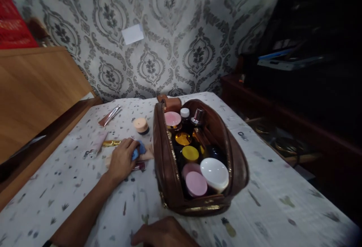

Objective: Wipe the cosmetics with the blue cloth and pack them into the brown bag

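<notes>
An open brown leather toiletry bag (pixel 166 164) stands on a white patterned cloth. It is packed with jars and bottles: pink lids (pixel 196 183), a white lid (pixel 215 173), a yellow lid (pixel 190 153). My left hand (pixel 122 159) lies left of the bag, fingers curled over a small blue item (pixel 139 150) among loose cosmetics. My right hand (pixel 164 233) rests on the cloth just in front of the bag, fingers bent under; only its back shows.
A peach-lidded jar (pixel 141 125), a gold tube (pixel 111 143), a pale tube (pixel 97 143) and a shiny pink tube (pixel 109 115) lie left of the bag. A wooden headboard (pixel 36 92) rises at left. Dark shelves (pixel 296 100) stand at right.
</notes>
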Demonstrator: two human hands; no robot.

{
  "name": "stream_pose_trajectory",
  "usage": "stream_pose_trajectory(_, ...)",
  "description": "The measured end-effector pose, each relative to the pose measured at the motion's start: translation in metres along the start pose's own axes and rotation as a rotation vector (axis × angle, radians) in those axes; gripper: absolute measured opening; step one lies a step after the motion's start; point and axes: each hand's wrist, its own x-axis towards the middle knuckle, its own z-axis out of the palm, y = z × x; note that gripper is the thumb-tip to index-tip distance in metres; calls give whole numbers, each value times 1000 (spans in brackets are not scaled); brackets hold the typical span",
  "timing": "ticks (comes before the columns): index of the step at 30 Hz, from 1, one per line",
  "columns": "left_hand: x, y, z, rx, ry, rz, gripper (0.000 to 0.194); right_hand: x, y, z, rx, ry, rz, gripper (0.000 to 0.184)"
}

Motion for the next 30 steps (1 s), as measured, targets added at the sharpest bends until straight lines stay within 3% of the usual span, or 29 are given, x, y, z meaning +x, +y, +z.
stream_pose_trajectory(2,0,0,0,5,-13,-13,18,2,-3,-2,11,6,58,29)
stream_pose_trajectory(7,0,3,2,-9,-55,-50,20,-3,-9,-5,55,72,14,30)
stream_pose_trajectory(10,3,1,-3,-163,-31,-118,21,-8,-15,-7,52,98,53,33)
stream_pose_trajectory(14,7,-31,-18,-410,143,-340,25,-13,-25,-10,28,192,105,29)
stream_pose_trajectory(17,4,-69,-25,-338,212,-457,31,-14,-30,-11,24,202,104,27)
stream_pose_trajectory(22,-8,-106,-13,-215,51,-409,44,-15,-34,-13,23,216,129,25)
stream_pose_trajectory(26,-14,-108,-3,-151,-147,-324,49,-15,-37,-17,1,192,123,24)
stream_pose_trajectory(30,-13,-106,-7,-55,-240,-280,49,-13,-39,-19,10,164,127,22)
